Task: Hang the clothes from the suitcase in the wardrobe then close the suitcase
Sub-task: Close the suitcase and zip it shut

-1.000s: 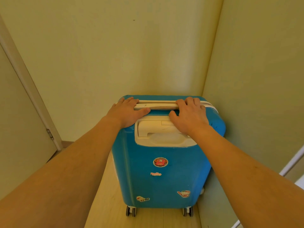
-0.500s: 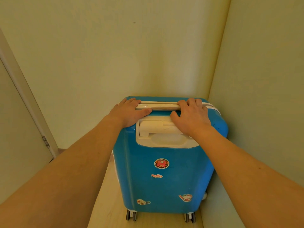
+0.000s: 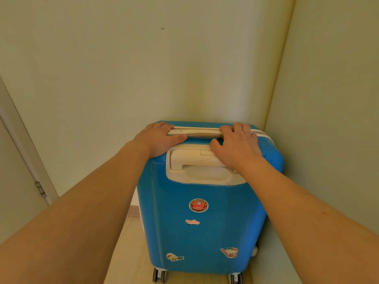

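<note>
Your blue suitcase (image 3: 196,228) stands upright and closed on its wheels (image 3: 159,275) on the pale wooden floor (image 3: 131,253), in the corner where the back wall (image 3: 143,68) meets the right wall (image 3: 332,99); its right edge is just beside the right wall. Your left hand (image 3: 158,138) lies over the left end of the cream pull handle (image 3: 196,133) on the top of the case, fingers curled over the bar and thumb pressed along its near side. Your right hand (image 3: 238,144) grips the right end of the same bar, fingers folded over it and thumb tucked below, the palm covering the right part of the cream carry handle (image 3: 188,158) set in its recess. The near face of the case carries four stickers: a round red one (image 3: 198,205) at centre, a "Hello" label (image 3: 192,221) just below, and two small figures (image 3: 174,257) near the lower corners. A door edge with a hinge (image 3: 41,189) shows at the left edge of the view. No clothes or wardrobe are in view.
</note>
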Tool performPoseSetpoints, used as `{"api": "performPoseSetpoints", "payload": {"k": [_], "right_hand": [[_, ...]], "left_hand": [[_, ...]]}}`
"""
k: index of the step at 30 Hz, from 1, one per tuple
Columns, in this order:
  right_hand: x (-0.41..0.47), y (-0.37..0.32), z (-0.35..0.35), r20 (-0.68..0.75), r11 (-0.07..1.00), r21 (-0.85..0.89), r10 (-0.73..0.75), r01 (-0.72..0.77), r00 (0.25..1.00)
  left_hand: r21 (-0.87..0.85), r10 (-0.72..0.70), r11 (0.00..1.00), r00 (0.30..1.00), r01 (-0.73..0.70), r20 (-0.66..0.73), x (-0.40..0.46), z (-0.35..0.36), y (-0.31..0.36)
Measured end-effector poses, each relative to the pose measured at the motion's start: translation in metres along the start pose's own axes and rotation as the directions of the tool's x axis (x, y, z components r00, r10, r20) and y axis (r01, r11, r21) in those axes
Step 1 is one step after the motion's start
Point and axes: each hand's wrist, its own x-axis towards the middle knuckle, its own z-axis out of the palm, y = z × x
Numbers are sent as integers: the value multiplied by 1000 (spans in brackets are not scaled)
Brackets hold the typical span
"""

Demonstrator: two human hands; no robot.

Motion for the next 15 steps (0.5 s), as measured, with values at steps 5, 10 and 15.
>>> {"api": "performPoseSetpoints", "payload": {"k": [5, 10, 15], "right_hand": [[15, 3, 7, -2, 1000, 0, -1, 1, 1000], [28, 6, 12, 5, 1000, -7, 2, -2, 1000], [35, 5, 18, -5, 999, -31, 8, -9, 1000]], "left_hand": [[5, 5, 1000, 1000, -5, -7, 17, 2, 0], [2, 6, 1000, 1000, -6, -6, 33, 4, -1], [-20, 19, 1000, 1000, -19, -11, 45, 7, -6]]}}
